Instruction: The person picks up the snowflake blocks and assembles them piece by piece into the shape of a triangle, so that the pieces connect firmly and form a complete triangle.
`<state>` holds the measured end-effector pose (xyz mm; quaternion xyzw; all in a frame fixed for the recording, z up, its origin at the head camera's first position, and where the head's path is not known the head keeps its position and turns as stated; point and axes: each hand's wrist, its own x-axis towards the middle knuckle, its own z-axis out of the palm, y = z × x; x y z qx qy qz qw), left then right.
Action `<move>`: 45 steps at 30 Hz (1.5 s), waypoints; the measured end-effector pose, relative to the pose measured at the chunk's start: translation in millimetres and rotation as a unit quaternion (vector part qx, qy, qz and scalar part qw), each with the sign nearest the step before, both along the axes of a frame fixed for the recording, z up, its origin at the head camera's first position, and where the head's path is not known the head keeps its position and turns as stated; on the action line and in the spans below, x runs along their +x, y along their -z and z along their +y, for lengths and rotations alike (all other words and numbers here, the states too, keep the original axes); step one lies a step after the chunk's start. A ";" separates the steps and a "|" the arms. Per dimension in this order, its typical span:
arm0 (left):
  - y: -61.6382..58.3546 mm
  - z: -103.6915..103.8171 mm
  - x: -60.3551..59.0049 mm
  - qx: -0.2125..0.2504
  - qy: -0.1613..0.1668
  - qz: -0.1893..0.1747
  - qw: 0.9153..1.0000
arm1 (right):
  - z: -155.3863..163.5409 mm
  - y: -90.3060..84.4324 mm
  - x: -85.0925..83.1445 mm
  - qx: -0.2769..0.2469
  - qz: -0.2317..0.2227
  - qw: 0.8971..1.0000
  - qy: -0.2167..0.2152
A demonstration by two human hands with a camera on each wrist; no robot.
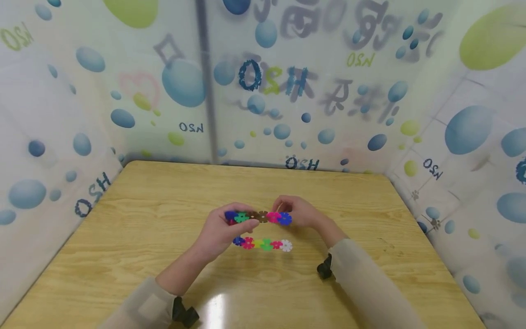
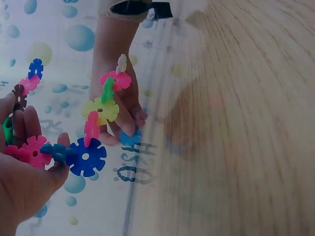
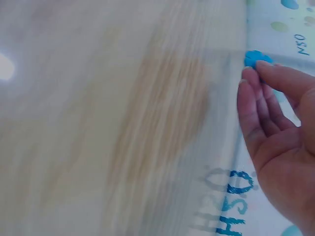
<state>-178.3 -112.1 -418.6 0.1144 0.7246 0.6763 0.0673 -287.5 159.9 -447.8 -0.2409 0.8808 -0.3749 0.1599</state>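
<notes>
Above a pale, grained wooden table (image 1: 144, 219), both hands hold one chain of flat plastic snowflake discs (image 1: 259, 216) level. Left hand (image 1: 219, 230) has fingers curled round the blue-and-green end; right hand (image 1: 297, 212) pinches the blue disc at the other end. Nearer the person, a second chain (image 1: 263, 244) of notched discs lies flat on the tabletop.
</notes>
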 end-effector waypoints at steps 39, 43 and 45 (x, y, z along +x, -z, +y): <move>-0.8 5.8 0.5 0.001 0.008 0.001 1.000 | 44.9 -43.6 103.9 -0.310 0.058 0.947 0.058; 0.6 6.9 0.6 0.009 0.013 0.005 1.000 | 43.2 -42.6 104.0 -0.305 0.074 0.947 0.068; 1.6 7.6 0.6 0.010 0.014 0.005 1.000 | 42.4 -42.1 104.4 -0.307 0.079 0.945 0.073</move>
